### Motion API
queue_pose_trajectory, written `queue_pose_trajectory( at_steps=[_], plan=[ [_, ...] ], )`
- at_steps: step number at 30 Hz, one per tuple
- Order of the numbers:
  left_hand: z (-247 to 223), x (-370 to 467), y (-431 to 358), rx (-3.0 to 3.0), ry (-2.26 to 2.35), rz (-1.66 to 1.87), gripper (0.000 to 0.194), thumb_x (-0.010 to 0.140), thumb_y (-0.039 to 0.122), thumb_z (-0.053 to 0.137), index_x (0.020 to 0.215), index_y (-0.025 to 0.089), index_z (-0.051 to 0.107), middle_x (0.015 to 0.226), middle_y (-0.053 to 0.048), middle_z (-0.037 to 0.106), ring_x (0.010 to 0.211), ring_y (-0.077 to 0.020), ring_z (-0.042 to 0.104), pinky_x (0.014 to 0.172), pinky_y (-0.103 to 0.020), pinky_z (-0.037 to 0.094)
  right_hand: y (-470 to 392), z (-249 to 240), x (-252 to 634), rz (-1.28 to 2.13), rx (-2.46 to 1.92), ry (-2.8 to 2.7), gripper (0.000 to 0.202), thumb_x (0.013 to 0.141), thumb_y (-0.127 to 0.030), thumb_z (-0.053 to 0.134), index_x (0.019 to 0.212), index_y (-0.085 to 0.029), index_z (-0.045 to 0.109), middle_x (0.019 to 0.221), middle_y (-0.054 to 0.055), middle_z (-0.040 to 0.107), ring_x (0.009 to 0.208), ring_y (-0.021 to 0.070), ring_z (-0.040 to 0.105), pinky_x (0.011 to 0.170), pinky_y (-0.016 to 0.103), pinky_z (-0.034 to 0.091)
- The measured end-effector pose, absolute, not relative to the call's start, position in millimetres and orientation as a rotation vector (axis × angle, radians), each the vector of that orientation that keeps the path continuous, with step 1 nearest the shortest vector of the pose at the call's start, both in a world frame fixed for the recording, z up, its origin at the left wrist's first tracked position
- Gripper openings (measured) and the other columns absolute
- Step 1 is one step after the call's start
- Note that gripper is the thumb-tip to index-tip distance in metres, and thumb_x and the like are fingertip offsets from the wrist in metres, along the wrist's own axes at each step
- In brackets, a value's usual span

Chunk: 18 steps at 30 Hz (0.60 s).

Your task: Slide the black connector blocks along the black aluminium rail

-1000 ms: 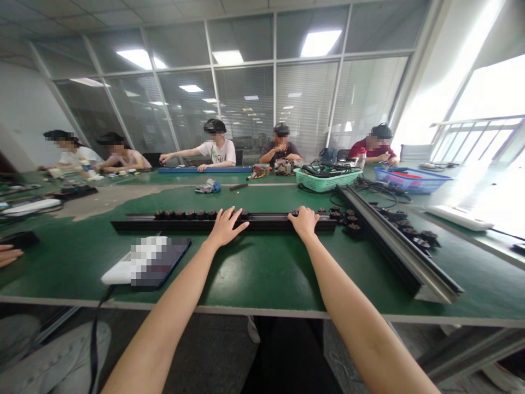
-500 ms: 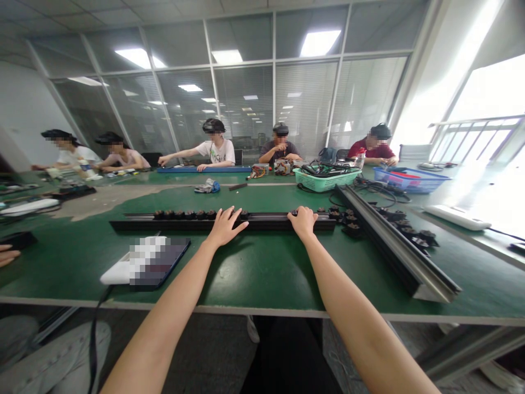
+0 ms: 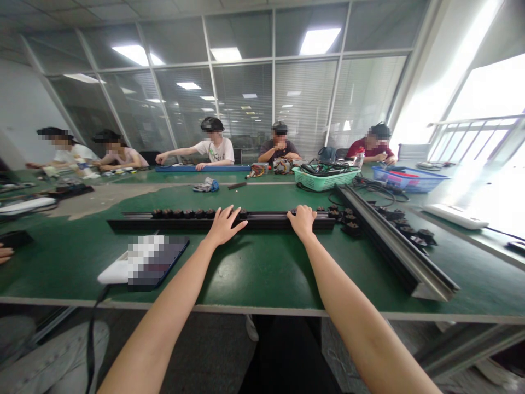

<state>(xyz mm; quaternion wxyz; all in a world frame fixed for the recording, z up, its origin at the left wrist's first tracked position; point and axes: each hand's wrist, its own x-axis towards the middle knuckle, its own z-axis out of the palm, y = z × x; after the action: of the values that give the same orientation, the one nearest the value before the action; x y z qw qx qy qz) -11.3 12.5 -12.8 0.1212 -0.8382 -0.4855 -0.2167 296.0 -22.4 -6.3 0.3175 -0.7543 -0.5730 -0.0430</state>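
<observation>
A long black metal channel rail (image 3: 268, 224) lies crosswise on the green table in front of me. Several small black round parts (image 3: 189, 214) sit in a row along its left half. Over the rail's middle rests my left hand (image 3: 223, 225), fingers spread, touching the row's right end. Farther right, my right hand (image 3: 302, 221) is closed on a small black part, mostly hidden by the fingers, at the rail. Loose black parts (image 3: 351, 225) lie just beyond the rail's right end.
A second channel rail (image 3: 381, 241) lies slantwise at right, with more black parts (image 3: 422, 236) beside it. A green basket (image 3: 326, 179) of cables and a blue basket (image 3: 426, 183) stand behind. A phone-like dark slab (image 3: 174, 260) lies front left. Co-workers sit across the table.
The view has shifted very slightly. Both hands keep their places on the rail, with no clear movement of the parts.
</observation>
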Motion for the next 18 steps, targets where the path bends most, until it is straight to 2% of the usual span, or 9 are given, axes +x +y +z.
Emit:
queue_pose_trajectory(
  at_steps=[7, 13, 18],
  plan=[
    [-11.3, -10.3, 10.8, -2.450, -1.433, -0.617, 0.086, 0.099, 0.077, 0.026, 0.157, 0.016, 0.043, 0.164, -0.019, 0.040, 0.155, -0.0307, 0.034, 0.130, -0.054, 0.013, -23.6, -5.0, 296.7, -0.138, -2.006, -1.513, 0.033, 0.096, -0.034, 0.051, 0.108, -0.010, 0.070, 0.120, 0.022, 0.067, 0.118, 0.0349, 0.053, 0.101, 0.044, 0.032],
    [-12.5, -11.6, 12.7, -2.447, -1.429, -0.632, 0.083, 0.099, 0.077, 0.027, 0.157, 0.020, 0.044, 0.164, -0.015, 0.041, 0.155, -0.0300, 0.033, 0.130, -0.053, 0.014, -23.2, -4.8, 298.6, -0.115, -2.016, -1.480, 0.034, 0.095, -0.035, 0.052, 0.110, -0.010, 0.069, 0.120, 0.021, 0.067, 0.118, 0.0349, 0.054, 0.101, 0.044, 0.032],
    [-12.9, -12.2, 13.0, -2.456, -1.430, -0.625, 0.085, 0.099, 0.076, 0.026, 0.158, 0.018, 0.043, 0.164, -0.018, 0.040, 0.155, -0.0301, 0.033, 0.130, -0.053, 0.013, -22.5, -6.2, 299.2, -0.123, -2.008, -1.463, 0.034, 0.094, -0.035, 0.052, 0.110, -0.010, 0.070, 0.120, 0.021, 0.067, 0.117, 0.0346, 0.054, 0.101, 0.044, 0.032]
  ],
)
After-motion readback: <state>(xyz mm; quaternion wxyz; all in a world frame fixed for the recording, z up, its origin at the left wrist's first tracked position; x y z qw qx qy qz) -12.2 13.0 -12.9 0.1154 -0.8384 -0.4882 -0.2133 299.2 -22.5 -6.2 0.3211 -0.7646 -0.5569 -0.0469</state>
